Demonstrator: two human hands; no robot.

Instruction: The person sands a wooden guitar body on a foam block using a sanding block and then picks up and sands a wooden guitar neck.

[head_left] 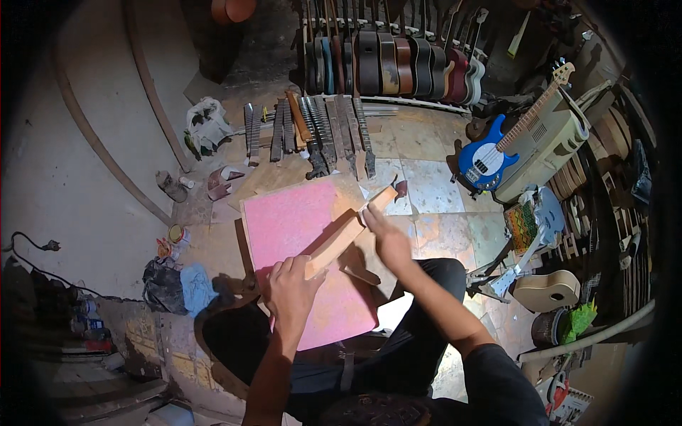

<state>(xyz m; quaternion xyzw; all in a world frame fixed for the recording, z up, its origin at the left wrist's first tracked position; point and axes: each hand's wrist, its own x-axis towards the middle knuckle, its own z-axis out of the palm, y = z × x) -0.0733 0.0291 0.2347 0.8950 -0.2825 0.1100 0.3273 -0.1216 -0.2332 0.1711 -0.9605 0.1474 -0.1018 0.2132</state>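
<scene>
A bare wooden guitar neck [341, 240] lies slanted across a pink board [288, 224] in front of me. My left hand [291, 291] grips the near, lower end of the neck. Further up, my right hand [387, 238] closes around the neck near its headstock end [387, 195], which points away to the right. A darker strip of wood [359, 273] rests on the board just under the neck. My legs in dark trousers [419, 341] are below the board.
Several guitar necks and fretboards [312, 131] lie in a row on the tiled floor ahead. Guitar bodies [398, 64] stand in a rack behind them. A blue electric bass [490, 160] leans at the right, an unfinished small guitar [547, 290] lower right, cloths and cans [174, 273] at left.
</scene>
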